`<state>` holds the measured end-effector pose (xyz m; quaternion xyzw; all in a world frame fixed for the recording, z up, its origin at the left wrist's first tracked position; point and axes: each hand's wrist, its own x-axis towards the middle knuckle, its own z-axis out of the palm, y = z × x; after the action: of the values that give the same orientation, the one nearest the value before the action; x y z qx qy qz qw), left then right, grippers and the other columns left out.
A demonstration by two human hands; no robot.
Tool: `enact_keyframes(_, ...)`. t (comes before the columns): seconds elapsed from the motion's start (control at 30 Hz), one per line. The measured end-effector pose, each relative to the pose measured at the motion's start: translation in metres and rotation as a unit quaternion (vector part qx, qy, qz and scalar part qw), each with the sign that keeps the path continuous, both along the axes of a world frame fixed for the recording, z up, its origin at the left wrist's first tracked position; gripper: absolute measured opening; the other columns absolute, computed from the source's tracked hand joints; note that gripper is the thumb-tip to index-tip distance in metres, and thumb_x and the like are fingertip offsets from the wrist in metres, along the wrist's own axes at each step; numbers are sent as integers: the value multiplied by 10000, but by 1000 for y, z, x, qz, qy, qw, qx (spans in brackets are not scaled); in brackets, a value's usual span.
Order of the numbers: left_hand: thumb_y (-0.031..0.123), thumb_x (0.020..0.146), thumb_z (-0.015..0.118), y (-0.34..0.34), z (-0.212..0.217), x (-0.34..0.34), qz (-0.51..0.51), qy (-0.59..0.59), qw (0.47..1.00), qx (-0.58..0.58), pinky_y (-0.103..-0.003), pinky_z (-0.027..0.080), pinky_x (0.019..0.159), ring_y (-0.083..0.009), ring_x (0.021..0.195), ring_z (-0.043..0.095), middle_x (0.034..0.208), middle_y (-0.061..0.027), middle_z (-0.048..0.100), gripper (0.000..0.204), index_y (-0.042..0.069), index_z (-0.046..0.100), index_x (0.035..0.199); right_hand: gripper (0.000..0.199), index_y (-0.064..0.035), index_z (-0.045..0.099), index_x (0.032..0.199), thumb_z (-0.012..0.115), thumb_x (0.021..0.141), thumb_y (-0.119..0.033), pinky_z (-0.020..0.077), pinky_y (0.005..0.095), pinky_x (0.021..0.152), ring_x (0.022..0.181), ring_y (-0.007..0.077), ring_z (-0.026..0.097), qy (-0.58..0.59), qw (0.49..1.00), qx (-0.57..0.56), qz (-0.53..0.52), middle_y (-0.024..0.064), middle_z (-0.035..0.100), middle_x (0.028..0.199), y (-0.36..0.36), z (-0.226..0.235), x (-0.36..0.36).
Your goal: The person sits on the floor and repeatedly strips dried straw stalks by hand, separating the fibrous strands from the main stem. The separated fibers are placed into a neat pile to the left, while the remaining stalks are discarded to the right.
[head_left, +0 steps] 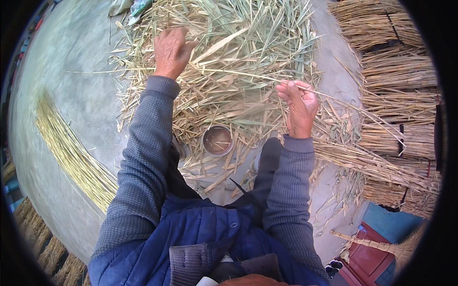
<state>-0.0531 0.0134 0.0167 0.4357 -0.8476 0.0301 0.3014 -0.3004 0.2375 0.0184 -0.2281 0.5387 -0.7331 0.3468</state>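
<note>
A long thin reed stalk [238, 73] stretches across in front of me. My right hand [301, 107] is closed round it, thumb and fingers pinching, and its thin end reaches off to the right. Toward the left the stalk passes under my left hand [171, 51]. That hand is curled with its back up and its thumb out to the right; what its fingers hold is hidden. Beneath both hands spreads a wide heap of dry straw-coloured and green leaves [234, 95]. A round metal bowl [218, 141] with bits of leaf inside stands at the heap's near edge.
A fanned bundle of yellowish stripped stalks [76, 152] lies on the concrete floor [71, 43] at left. Tied reed bundles [398, 69] are stacked at right, with loose unstripped reeds [372, 162] leaning toward them. A broom [386, 245] lies over a red panel [369, 257] at lower right.
</note>
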Motion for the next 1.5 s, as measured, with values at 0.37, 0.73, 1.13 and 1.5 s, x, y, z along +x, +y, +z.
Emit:
enact_keyframes(0.37, 305, 846, 782, 26, 12, -24, -263, 52, 904, 331, -325, 504, 594, -154, 627, 647, 705, -52, 700, 264, 47, 732, 867, 248, 36, 562, 1120, 666, 974, -135, 608, 269, 698, 833, 222, 733, -23, 1000, -6, -9, 193, 707, 992, 2, 7, -9)
enact_keyframes(0.73, 186, 798, 805, 86, -3, -77, -316, 154, 920, 175, -343, 458, 749, -227, 740, 639, 811, -55, 716, 160, 79, 726, 889, 283, 43, 560, 1110, 665, 979, -184, 593, 260, 689, 816, 212, 733, -14, 999, 17, 43, 200, 713, 969, -10, 4, 26)
enact_keyframes(1.13, 148, 874, 759, 20, 19, -24, -147, 465, 811, 322, -220, 546, 641, -78, 713, 663, 787, -31, 724, 103, 53, 719, 879, 215, 49, 542, 1066, 641, 988, -125, 603, 252, 690, 800, 208, 728, 4, 998, 54, -15, 196, 699, 962, 2, -4, -4)
enact_keyframes(1.5, 333, 901, 714, 49, -5, -46, -306, 26, 925, 222, -349, 431, 815, -208, 769, 644, 837, -47, 721, 238, 100, 735, 938, 262, 53, 570, 1128, 655, 982, -147, 599, 273, 752, 852, 216, 725, 8, 1000, 18, 2, 180, 698, 997, -4, 4, 2)
